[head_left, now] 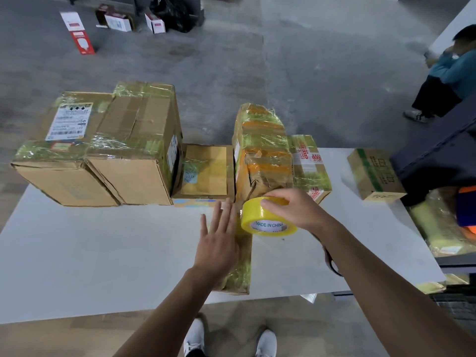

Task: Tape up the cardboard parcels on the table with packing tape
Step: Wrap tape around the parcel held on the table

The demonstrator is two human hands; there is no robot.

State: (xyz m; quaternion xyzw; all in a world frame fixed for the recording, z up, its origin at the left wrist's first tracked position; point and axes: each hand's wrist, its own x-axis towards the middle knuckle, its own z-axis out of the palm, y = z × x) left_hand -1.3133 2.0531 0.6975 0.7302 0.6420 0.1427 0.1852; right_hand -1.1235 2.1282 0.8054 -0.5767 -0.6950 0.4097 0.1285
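**A:** Which parcel are you on?

**B:** The long, narrow brown cardboard parcel. It lies end-on at the near edge of the white table, a little right of the middle. Its far end points at the row of taped cardboard boxes along the far edge.

**A:** And your hands?

**B:** My left hand lies flat on the parcel's left side, fingers straight and a little spread. It holds nothing and only presses. My right hand has fingers and thumb curled over the top of the yellow roll of packing tape, at the parcel's far end. I can't tell whether a strip already runs from the roll to the cardboard.

**A:** So how do you lay this strip well?

**B:** As I judge it, the left palm should be the anchor, so the parcel can't slide off the near edge when I pull. I'd hold the roll low and the tape taut, drawing it straight down the parcel's length so it doesn't wander sideways. The flat fingers should follow just behind the roll and press out wrinkles. The main risk is slack, because loose tape folds onto itself.
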